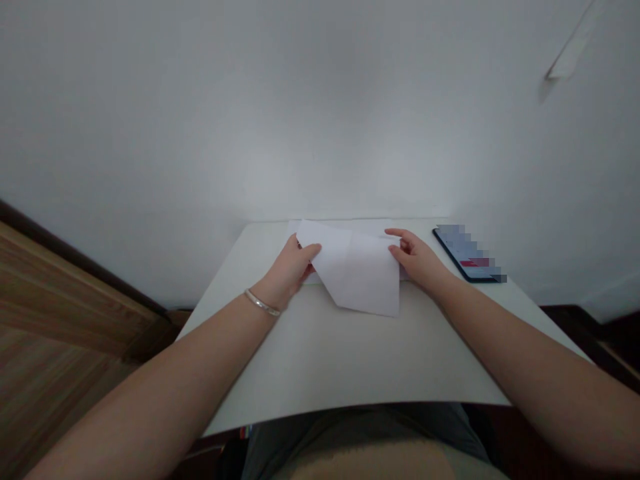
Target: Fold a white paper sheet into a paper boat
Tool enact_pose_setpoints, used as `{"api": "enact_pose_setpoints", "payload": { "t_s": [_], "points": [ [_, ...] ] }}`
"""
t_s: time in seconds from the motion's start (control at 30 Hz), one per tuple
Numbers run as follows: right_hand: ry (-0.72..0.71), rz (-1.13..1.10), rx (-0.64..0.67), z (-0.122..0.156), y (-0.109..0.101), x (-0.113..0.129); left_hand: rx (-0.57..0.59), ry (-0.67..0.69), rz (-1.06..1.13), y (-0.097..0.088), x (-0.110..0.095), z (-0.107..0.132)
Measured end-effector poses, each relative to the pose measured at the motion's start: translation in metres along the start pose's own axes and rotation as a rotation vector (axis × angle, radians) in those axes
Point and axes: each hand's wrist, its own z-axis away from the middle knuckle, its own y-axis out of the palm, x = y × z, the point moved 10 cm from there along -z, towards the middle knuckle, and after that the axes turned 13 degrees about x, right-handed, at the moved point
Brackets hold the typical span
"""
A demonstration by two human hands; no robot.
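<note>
A white sheet of paper (360, 273) with a slanted lower-left edge and a faint crease is held up between my two hands over the table. My left hand (295, 260) pinches its left side, thumb on the front and the other fingers mostly hidden behind. On the right edge, my right hand (413, 253) grips the paper between thumb and curled fingers, with the index finger stretched out along the top. More white paper (373, 223) lies flat on the table behind the held sheet, largely covered by it.
The white table (360, 367) stands against a pale wall (320, 120). A phone (467, 257) lies on the table's right side, its screen partly pixelated. At the left is a wooden piece of furniture (75, 300). A white strip (573, 53) hangs on the wall at upper right.
</note>
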Motion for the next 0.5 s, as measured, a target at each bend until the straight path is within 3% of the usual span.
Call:
{"api": "enact_pose_setpoints", "payload": {
  "t_s": [0.2,0.5],
  "points": [
    [0.045,-0.028,-0.104,0.001,-0.011,-0.009,-0.157,0.018,-0.324,-0.023,-0.004,-0.001],
    [0.059,-0.011,-0.008,0.004,0.0,0.0,-0.096,0.059,-0.521,-0.024,-0.002,-0.006]
  ]
}}
